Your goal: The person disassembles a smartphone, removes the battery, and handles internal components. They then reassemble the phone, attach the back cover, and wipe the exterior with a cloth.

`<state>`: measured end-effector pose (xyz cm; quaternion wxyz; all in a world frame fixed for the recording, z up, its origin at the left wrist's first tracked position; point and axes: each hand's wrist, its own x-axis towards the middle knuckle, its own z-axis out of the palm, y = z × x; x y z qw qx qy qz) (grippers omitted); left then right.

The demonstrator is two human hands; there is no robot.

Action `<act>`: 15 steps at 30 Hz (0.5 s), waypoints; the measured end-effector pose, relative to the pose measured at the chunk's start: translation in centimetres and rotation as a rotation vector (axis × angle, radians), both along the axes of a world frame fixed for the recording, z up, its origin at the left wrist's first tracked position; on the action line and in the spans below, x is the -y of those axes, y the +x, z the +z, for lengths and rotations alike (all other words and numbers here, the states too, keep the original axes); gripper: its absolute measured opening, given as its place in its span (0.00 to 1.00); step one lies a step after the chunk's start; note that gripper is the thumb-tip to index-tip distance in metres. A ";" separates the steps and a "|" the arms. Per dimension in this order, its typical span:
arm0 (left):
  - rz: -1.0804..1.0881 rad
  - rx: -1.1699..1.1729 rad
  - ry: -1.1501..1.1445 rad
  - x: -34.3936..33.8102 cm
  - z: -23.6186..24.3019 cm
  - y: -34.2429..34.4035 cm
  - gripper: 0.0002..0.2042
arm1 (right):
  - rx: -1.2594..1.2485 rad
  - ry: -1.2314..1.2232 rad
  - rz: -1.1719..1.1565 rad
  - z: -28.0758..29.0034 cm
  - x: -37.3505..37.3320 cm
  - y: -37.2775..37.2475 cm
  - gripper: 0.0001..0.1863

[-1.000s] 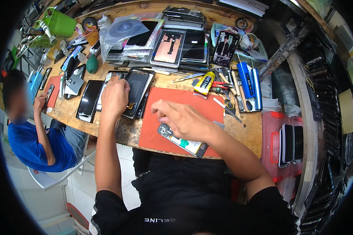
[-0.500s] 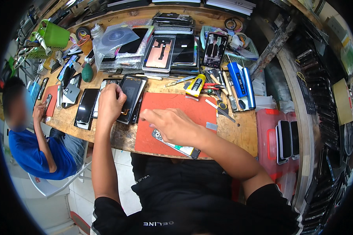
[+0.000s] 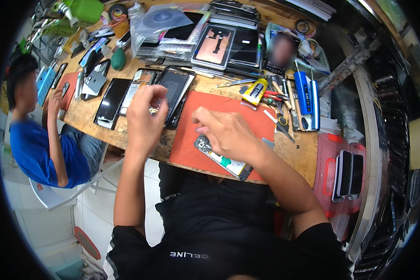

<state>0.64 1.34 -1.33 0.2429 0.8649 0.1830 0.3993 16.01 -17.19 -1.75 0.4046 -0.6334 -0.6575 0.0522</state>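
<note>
The opened phone [image 3: 227, 162] lies aslant on the red mat [image 3: 184, 151] on your bench [image 3: 301, 156], with a red box [image 3: 321, 163] at the right bearing two dark phones [image 3: 344, 172] and a pale green basket [image 3: 323, 59] behind holding jumbled white pieces [image 3: 306, 49]. Your left hand [image 3: 143, 114] is loosely curved, thumb and forefinger apart; your right hand [image 3: 231, 133] curls over the phone, its grip impossible to tell. Inside you see a pale panel, a dark circuit end and a green patch.
</note>
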 end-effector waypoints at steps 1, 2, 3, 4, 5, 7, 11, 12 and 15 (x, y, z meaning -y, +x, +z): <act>-0.015 -0.005 -0.036 1.0 -0.3 -0.4 0.12 | 0.043 -0.076 -0.047 0.0 0.0 0.0 0.15; -0.043 0.004 -0.069 1.9 -0.7 -0.8 0.12 | 0.025 -0.042 -0.031 -0.1 -0.1 0.0 0.15; -0.061 0.014 -0.143 3.0 -1.2 -1.0 0.11 | 0.007 -0.009 -0.016 -0.1 -0.1 0.0 0.15; -0.074 -0.006 -0.193 3.9 -1.7 -1.3 0.11 | -0.013 0.023 -0.002 -0.1 -0.2 0.0 0.15; -0.084 -0.010 -0.190 4.9 -2.2 -1.6 0.11 | -0.006 0.017 -0.001 -0.2 -0.2 0.0 0.16; -0.091 -0.038 -0.263 6.6 -3.1 -2.1 0.12 | 0.009 -0.004 -0.001 -0.3 -0.3 -0.1 0.17; -0.100 -0.033 -0.279 8.1 -4.5 -2.3 0.13 | 0.047 -0.011 -0.046 -0.2 -0.4 -0.1 0.17; -0.098 -0.031 -0.267 8.1 -4.7 -2.4 0.13 | 0.012 -0.024 -0.012 -0.2 -0.4 0.0 0.17; -0.088 -0.041 -0.284 8.1 -4.9 -2.4 0.13 | 0.073 -0.069 -0.050 0.0 -0.2 0.1 0.17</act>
